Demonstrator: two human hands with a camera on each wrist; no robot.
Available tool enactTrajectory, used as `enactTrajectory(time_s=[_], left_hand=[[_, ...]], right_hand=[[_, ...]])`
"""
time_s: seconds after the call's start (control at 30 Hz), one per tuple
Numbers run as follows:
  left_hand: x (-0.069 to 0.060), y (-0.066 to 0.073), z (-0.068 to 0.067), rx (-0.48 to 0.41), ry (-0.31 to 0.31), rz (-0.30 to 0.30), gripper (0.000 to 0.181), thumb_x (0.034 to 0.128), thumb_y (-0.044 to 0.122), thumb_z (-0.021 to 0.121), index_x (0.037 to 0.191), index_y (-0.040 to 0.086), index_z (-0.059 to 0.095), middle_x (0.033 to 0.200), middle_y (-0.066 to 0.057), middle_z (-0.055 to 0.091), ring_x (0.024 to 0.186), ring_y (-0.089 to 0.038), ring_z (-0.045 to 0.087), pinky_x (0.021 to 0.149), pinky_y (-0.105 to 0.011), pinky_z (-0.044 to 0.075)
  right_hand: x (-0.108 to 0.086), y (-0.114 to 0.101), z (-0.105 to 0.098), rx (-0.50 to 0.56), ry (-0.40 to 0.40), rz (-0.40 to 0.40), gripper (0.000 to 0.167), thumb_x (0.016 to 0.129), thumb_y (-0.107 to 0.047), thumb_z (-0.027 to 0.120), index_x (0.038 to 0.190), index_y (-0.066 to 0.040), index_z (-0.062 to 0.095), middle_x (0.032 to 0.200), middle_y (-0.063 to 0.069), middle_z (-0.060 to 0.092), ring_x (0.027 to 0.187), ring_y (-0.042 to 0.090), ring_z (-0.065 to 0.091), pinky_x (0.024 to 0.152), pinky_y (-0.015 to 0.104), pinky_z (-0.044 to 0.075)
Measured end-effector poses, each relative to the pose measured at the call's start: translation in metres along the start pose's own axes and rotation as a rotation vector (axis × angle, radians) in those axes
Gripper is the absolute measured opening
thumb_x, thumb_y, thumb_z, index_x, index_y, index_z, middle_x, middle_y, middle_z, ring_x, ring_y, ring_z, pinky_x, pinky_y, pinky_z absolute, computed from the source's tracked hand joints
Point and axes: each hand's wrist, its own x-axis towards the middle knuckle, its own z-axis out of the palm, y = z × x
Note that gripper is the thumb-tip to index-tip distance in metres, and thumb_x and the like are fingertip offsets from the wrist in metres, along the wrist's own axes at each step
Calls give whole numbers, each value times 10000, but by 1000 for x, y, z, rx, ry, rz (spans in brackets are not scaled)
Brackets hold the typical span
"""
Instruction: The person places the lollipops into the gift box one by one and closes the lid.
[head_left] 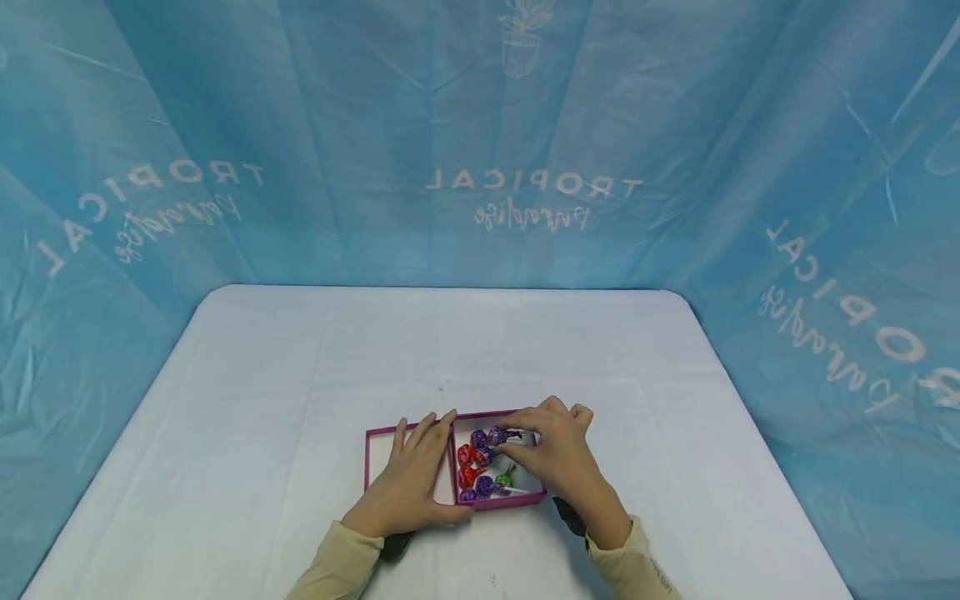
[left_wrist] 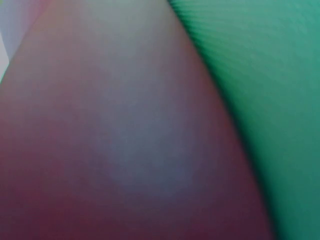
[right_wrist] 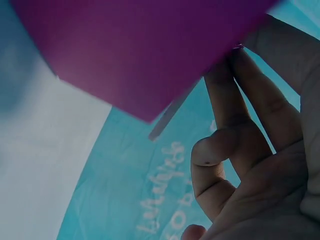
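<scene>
A magenta-edged box [head_left: 501, 504] lies open on the table, its pale-lined lid [head_left: 380, 457] flat on the left. Inside sit several wrapped lollipops, among them a red one [head_left: 467, 477], a green one [head_left: 506, 479] and purple ones. My left hand [head_left: 412, 483] rests across lid and box, fingers extended over the far edge and thumb along the front edge. Over the box's right part, my right hand [head_left: 558, 450] pinches a purple lollipop [head_left: 497, 435] between thumb and fingers. From below, the right wrist view shows the box's purple underside [right_wrist: 125, 60] and a pale stick [right_wrist: 167, 120].
A white-covered table [head_left: 300, 358] surrounds the box. Blue printed curtains [head_left: 360, 125] hang behind it and at both sides. Very close, blurred surfaces fill the left wrist view, including a ribbed green one [left_wrist: 270, 100].
</scene>
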Motion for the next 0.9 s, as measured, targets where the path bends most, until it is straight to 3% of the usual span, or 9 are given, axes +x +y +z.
enactTrajectory(time_s=[0.2, 0.5, 0.9], left_hand=[[-1, 0, 1, -8, -17, -6, 1331, 690, 743, 756, 1630, 101, 66, 1619, -109, 337, 1532, -357, 189, 1206, -662, 2], [-1, 0, 1, 10, -11, 0, 1339, 685, 751, 754, 1628, 88, 72, 1617, -113, 342, 1533, -354, 190, 1207, -662, 7], [0, -1, 1, 9, -9, 4, 1339, 685, 745, 760, 1629, 95, 66, 1621, -108, 333, 1529, -365, 196, 1202, -673, 6]], right_hand=[[-5, -5, 7, 16, -25, -42, 347, 654, -310, 950, 974, -295, 814, 863, -173, 737, 789, 37, 427, 779, 453, 178], [-7, -12, 11, 65, -101, -66, 301, 663, -327, 943, 933, -299, 812, 931, -203, 746, 831, 10, 464, 780, 435, 156], [-13, -10, 15, -5, -196, -46, 313, 672, -355, 927, 963, -327, 817, 983, -198, 748, 811, 14, 420, 780, 424, 163]])
